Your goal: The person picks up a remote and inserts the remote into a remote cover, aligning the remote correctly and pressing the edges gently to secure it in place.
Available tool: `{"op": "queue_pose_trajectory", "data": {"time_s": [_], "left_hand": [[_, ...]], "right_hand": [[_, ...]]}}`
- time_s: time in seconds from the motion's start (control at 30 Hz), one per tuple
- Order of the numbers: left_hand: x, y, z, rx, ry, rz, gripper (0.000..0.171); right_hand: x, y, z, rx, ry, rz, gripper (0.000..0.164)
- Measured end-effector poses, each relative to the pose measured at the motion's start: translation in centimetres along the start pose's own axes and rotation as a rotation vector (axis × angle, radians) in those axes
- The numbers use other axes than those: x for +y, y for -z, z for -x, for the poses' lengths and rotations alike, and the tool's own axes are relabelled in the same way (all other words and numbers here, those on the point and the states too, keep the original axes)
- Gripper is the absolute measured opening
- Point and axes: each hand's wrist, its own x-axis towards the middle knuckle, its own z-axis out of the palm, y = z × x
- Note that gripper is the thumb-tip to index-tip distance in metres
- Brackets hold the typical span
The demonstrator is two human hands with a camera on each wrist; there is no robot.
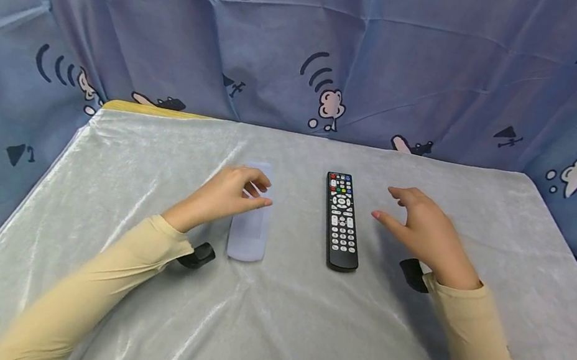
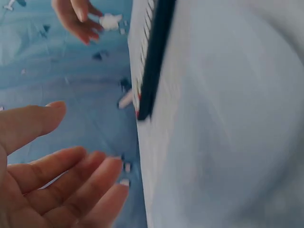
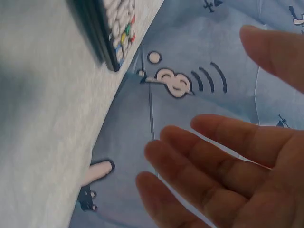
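Note:
A black remote control [image 1: 342, 223] with white and coloured buttons lies face up near the middle of the table. To its left is a translucent, pale remote-shaped cover [image 1: 248, 238], flat on the cloth. My left hand [image 1: 230, 193] hovers over the cover and hides part of it; its fingers are loosely bent and hold nothing. On the other side of the remote, my right hand [image 1: 419, 229] is held in the air with thumb and fingers apart, its palm bare in the right wrist view. The remote's dark edge [image 2: 154, 61] also shows in the left wrist view.
A pale grey velvety cloth [image 1: 263, 340] covers the table. Behind and beside it hangs a blue patterned curtain [image 1: 287, 47]. A yellow strip [image 1: 152, 110] shows at the far left edge. Black wrist-camera pieces [image 1: 197, 255] stick out under both sleeves.

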Motion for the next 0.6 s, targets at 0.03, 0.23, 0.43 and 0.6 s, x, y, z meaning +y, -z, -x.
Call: {"op": "queue_pose_trajectory", "data": {"time_s": [0.03,0.23,0.43,0.6], "left_hand": [[0.4,-0.4,-0.3,-0.015,-0.007,0.022,0.029],[2.8,-2.8,-2.1,-0.089,-0.004,0.092,0.022],[4.6,-5.9,-3.7,-0.192,0.095,0.162,0.018],[5.3,-7.8,-4.6,-0.207,0.165,0.146,0.017]], "right_hand": [[-0.1,-0.2,0.0,0.004,0.005,-0.019,0.06],[-0.2,-1.7,0.4,0.011,0.011,-0.15,0.048],[0.1,-3.2,0.7,-0.01,-0.026,-0.247,0.041],[0.5,-4.2,0.6,-0.025,-0.044,-0.282,0.036]]}}
